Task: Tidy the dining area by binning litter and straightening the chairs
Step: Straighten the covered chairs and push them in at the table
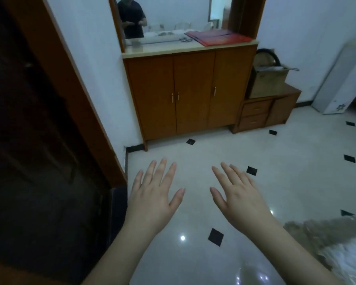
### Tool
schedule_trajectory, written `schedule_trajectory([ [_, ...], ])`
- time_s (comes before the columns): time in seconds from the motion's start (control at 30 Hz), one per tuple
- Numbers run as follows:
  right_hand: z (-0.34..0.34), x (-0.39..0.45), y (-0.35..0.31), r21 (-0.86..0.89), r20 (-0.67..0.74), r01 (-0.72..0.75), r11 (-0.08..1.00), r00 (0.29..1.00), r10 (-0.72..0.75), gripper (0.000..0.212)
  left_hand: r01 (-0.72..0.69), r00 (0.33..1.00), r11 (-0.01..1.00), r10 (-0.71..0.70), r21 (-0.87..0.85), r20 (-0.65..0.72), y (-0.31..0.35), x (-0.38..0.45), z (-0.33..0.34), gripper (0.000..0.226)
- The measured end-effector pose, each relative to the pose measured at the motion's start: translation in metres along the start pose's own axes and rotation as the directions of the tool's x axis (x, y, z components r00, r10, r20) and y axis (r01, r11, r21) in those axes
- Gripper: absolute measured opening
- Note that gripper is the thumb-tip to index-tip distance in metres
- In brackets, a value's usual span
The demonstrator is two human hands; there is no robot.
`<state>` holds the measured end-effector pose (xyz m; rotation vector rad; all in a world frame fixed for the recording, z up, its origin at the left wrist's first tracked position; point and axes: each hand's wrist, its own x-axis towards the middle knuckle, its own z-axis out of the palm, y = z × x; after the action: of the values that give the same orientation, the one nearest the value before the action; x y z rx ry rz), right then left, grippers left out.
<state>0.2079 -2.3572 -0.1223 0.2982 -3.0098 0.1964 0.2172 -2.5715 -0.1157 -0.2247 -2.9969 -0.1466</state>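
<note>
My left hand [152, 196] and my right hand [238, 194] are stretched out side by side over the glossy white floor [286, 171], palms down, fingers spread, holding nothing. No chair, bin or piece of litter shows directly. In the mirror [173, 17] above the wooden cabinet [191, 91] I see pale chair backs and a table with dishes, reflected from behind me.
A dark open doorway [39, 140] with a wooden frame fills the left. A low drawer unit [265, 112] carries a cardboard box [269, 81]. A white appliance [343, 79] stands at the far right. A red folder [218, 38] lies on the cabinet top. A person is reflected in the mirror.
</note>
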Motion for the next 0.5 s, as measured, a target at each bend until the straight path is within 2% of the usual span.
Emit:
schedule_trajectory([
  [0.2, 0.015, 0.042, 0.028, -0.002, -0.034, -0.143, 0.99, 0.989, 0.143, 0.059, -0.204, 0.977, 0.978, 0.205, -0.033, 0.057, 0.014, 0.099, 0.02, 0.073],
  [0.37, 0.019, 0.072, 0.088, 0.018, -0.08, -0.325, 0.946, 0.942, 0.325, 0.057, -0.318, 0.944, 0.947, 0.321, -0.044, 0.082, 0.055, 0.182, 0.042, 0.075],
  [0.5, 0.025, 0.1, 0.145, -0.007, -0.116, -0.403, 0.915, 0.909, 0.4, 0.057, -0.419, 0.901, 0.906, 0.423, -0.054, 0.101, 0.11, 0.246, 0.064, 0.072],
])
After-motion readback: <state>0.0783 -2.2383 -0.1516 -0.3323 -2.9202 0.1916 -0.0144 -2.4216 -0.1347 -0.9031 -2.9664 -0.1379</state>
